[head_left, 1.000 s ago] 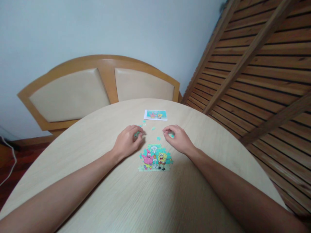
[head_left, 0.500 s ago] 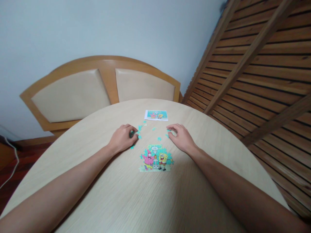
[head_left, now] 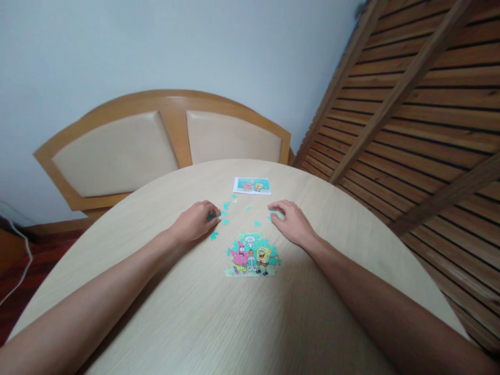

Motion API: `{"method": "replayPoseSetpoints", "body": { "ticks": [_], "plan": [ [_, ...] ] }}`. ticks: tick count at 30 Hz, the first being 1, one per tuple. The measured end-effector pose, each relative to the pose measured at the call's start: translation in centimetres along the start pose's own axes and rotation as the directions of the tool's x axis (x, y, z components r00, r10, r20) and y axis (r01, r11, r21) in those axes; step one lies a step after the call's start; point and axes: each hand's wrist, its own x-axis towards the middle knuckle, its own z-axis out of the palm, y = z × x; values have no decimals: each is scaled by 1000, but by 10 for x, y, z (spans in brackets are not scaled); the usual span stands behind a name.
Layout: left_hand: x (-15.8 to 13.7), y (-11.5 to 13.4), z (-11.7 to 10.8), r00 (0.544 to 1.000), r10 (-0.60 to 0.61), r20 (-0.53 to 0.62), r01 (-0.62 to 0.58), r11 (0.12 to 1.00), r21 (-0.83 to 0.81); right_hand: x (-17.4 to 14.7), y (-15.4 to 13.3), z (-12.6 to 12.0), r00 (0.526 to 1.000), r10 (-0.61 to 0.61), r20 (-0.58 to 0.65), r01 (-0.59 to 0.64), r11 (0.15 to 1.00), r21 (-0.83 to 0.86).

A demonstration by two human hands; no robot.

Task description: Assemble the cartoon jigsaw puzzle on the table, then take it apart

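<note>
A partly assembled jigsaw puzzle (head_left: 252,255) with three cartoon figures lies flat on the table. Left of it and further back, my left hand (head_left: 197,220) rests on its side, thumb and fingers curved but apart around some loose turquoise puzzle pieces (head_left: 225,205). A single puzzle piece (head_left: 214,236) lies just below that hand. My right hand (head_left: 289,221) rests on the other side, its thumb and forefinger apart. Turquoise pieces show at its fingertips, partly covered by them. Between the hands lie a puzzle piece (head_left: 257,224) and a smaller-looking puzzle piece (head_left: 248,208).
A printed picture card (head_left: 253,186) with the same cartoon lies behind the pieces. The round wooden table (head_left: 187,317) has a padded chair (head_left: 172,135) at its far side. A slatted wooden panel (head_left: 422,109) stands at the right, and a white cable (head_left: 27,250) hangs at the left.
My left hand has shifted slightly left, showing more of the piece below it, and its thumb and fingertips are a little closer together. My right hand stays nearly still.
</note>
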Motion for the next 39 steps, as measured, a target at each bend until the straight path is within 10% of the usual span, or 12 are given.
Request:
{"method": "replayPoseSetpoints", "body": {
  "ticks": [39],
  "plan": [
    [2,11,-14,985,116,130,-82,967,-241,0,0,0,1000,-23,20,23,1000,15]
  ]
}}
